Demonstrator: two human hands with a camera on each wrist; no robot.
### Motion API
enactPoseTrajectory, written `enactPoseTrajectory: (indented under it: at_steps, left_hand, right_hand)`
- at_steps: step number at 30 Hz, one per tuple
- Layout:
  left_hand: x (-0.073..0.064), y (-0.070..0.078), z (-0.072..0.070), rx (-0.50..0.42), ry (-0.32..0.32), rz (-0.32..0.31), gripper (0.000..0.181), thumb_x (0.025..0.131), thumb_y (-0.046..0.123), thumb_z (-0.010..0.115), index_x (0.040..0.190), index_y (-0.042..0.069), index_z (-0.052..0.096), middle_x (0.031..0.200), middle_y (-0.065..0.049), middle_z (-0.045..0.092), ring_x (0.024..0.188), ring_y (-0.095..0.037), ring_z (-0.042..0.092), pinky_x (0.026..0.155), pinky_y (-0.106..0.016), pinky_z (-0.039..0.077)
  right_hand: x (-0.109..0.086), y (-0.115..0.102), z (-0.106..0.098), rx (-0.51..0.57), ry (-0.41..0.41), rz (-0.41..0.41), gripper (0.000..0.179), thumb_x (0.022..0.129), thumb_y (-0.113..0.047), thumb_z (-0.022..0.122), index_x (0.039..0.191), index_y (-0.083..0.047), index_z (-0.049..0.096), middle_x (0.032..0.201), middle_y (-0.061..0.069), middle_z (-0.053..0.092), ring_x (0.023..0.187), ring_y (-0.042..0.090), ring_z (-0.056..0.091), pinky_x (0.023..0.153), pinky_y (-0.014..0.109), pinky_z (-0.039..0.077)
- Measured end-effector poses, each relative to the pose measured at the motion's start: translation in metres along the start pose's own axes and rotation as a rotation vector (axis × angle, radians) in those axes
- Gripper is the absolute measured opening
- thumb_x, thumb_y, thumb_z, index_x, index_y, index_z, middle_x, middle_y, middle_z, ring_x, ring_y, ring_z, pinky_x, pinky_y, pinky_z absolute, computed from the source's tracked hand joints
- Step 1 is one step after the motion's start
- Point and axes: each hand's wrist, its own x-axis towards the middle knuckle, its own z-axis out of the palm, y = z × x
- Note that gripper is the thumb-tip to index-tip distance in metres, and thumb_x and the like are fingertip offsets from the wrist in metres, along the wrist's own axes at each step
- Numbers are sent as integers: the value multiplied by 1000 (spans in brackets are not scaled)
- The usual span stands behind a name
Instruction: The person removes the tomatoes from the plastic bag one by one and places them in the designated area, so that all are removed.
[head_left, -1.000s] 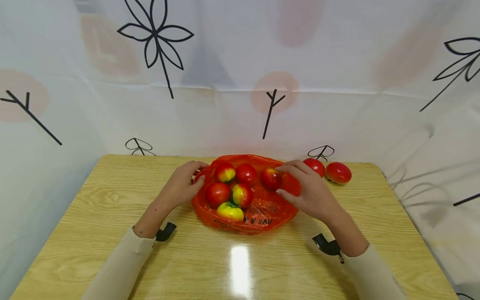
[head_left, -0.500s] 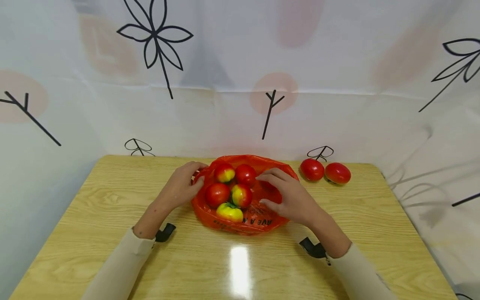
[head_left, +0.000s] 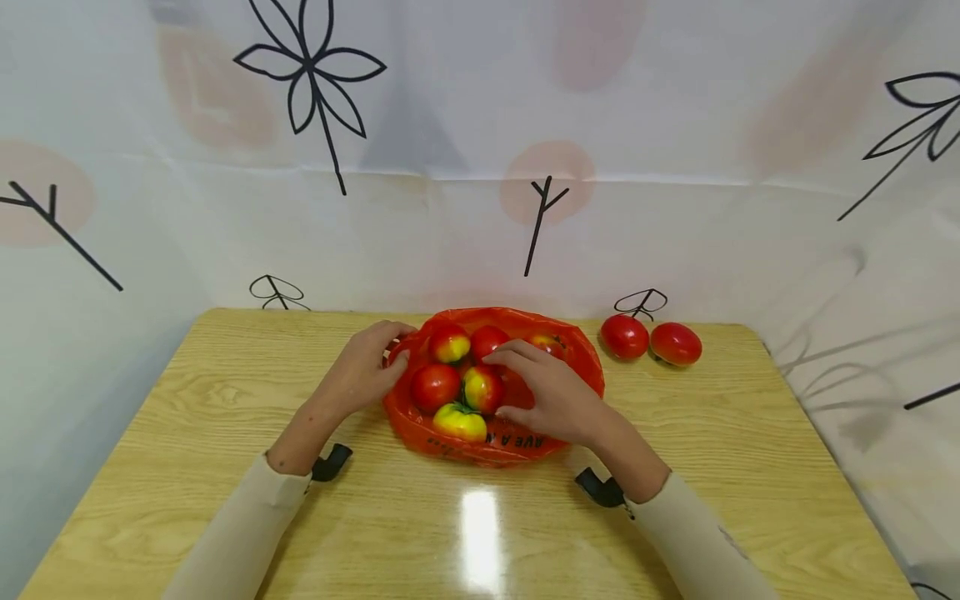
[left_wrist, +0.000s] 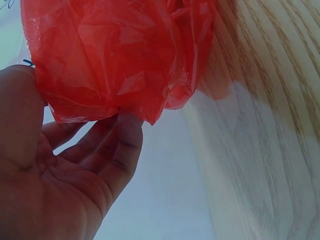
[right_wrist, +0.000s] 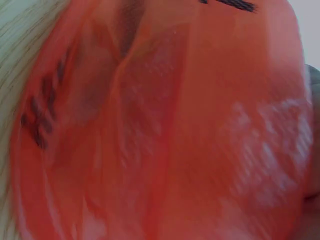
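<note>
A red plastic bag [head_left: 592, 367] with black lettering lies spread open on the table, several red and yellow tomatoes inside. My left hand [head_left: 365, 369] grips its left rim; in the left wrist view the thumb and fingers [left_wrist: 127, 142] hold the thin plastic edge. Over the bag's right half, my right hand [head_left: 551, 392] reaches in with thumb and fingers apart. A red-and-yellow tomato [head_left: 480, 390] sits just left of those fingertips. Behind the hand, another tomato [head_left: 547, 342] is partly covered. The bag's wall [right_wrist: 165, 125] fills most of the right wrist view.
Two red tomatoes, a left one [head_left: 624, 337] and a right one [head_left: 676, 343], lie outside the bag at the table's back right. The wooden table [head_left: 390, 533] ends against a white cloth backdrop [head_left: 450, 242] with plant drawings.
My right hand has moved left across the bag, away from the tomato at its right side, towards the tomatoes in the middle. My left hand stays at the rim.
</note>
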Motion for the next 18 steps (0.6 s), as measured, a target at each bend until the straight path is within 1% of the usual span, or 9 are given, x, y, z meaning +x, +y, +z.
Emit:
enactPoseTrajectory:
  at_steps: [4,10,18]
  left_hand:
    - [0,1,0,3,-3,-3,32,102,10,61,133,6,67,128,-11,69,107,-29,64,89,-46,61]
    - [0,3,0,4,-4,-6,32,102,11,61,134,6,67,128,-11,69,107,-29,64,89,-46,61]
    - [0,3,0,5,-10,-10,32,102,11,61,133,5,67,127,-12,69,105,-29,63,88,-46,61]
  right_hand:
    - [2,2,5,-3,-26,7,67,88,-25,89,146,-16,59,147,1,57,133,24,58,109,48,53]
    - [4,4,9,10,-38,12,66,88,-25,88,146,-16,58,148,2,57,135,24,57,110,48,52]
    - [7,6,12,17,-50,4,61,88,-23,88,142,-19,60,143,-3,59,131,20,58,110,45,52]
